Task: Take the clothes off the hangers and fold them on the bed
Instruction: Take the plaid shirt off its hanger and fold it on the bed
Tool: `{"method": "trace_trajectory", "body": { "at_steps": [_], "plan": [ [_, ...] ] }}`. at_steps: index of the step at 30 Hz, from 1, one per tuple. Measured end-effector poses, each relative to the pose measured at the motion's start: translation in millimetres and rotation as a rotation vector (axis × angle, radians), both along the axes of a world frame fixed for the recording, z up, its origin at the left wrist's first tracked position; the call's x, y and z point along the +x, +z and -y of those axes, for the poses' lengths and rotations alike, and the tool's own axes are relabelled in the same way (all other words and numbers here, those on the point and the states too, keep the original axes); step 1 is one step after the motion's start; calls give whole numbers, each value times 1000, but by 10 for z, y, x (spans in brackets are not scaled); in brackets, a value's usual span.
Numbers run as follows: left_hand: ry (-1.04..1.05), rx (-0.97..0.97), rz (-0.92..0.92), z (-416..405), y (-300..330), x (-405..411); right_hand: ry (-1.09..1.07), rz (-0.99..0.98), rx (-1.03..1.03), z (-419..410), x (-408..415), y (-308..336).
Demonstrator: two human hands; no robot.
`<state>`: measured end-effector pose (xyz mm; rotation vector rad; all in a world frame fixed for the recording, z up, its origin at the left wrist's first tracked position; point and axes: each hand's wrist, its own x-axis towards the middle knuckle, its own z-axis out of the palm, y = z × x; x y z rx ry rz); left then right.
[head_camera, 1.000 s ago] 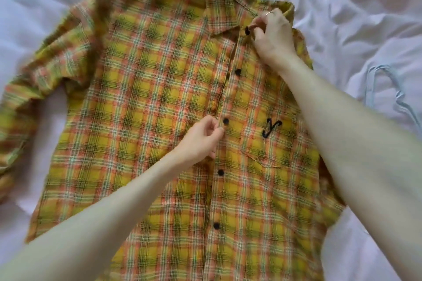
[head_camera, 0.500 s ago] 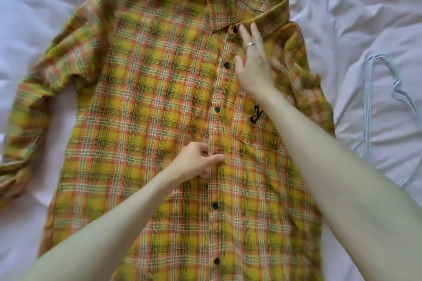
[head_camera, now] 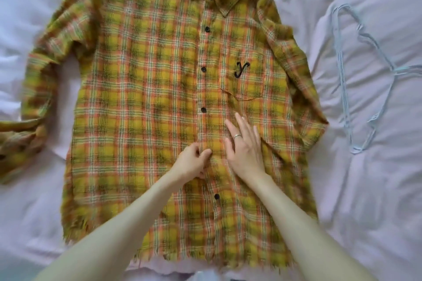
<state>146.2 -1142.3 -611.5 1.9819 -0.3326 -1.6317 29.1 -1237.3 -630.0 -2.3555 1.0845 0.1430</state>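
A yellow and orange plaid shirt [head_camera: 141, 89] lies face up and buttoned on the white bed [head_camera: 365, 189], collar at the far end, sleeves spread to both sides. My left hand [head_camera: 193, 163] pinches the button placket low on the shirt's front, fingers curled on the cloth. My right hand [head_camera: 245, 146] lies flat with straight fingers on the shirt just right of the placket, below the chest pocket [head_camera: 244, 80]. A light blue wire hanger [head_camera: 342, 80] rests on the bedding to the right of the shirt, empty.
Rumpled white bedding surrounds the shirt on all sides. The left sleeve [head_camera: 29, 116] bends down toward the left edge of the view. The shirt's frayed hem [head_camera: 173, 255] lies near the bed's near edge.
My right hand has slid down from the collar area to below the pocket, flat on the cloth. My left hand has moved lower along the placket. The view has shifted downward.
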Motion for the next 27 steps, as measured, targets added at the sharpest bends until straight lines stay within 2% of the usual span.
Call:
{"method": "trace_trajectory", "body": {
  "at_steps": [3,7,14,18,20,23,27],
  "plan": [
    [83,6,2,-162,32,-117,23,-26,-13,-173,-190,26],
    [9,38,-97,-413,27,-276,40,-64,-10,-415,-413,56],
    [1,-52,108,-646,41,-348,68,-42,-27,-830,-662,97],
    [16,13,-81,-796,54,-414,97,-8,-39,-988,-739,118],
    [-28,61,-114,-869,26,-552,93,7,-52,-1033,-780,127],
    [-99,84,-55,-953,-17,-753,73,1,-75,-1033,-912,127],
    [-52,58,52,-1067,41,-781,117,-38,-86,-1022,-1083,174]
  ]
}}
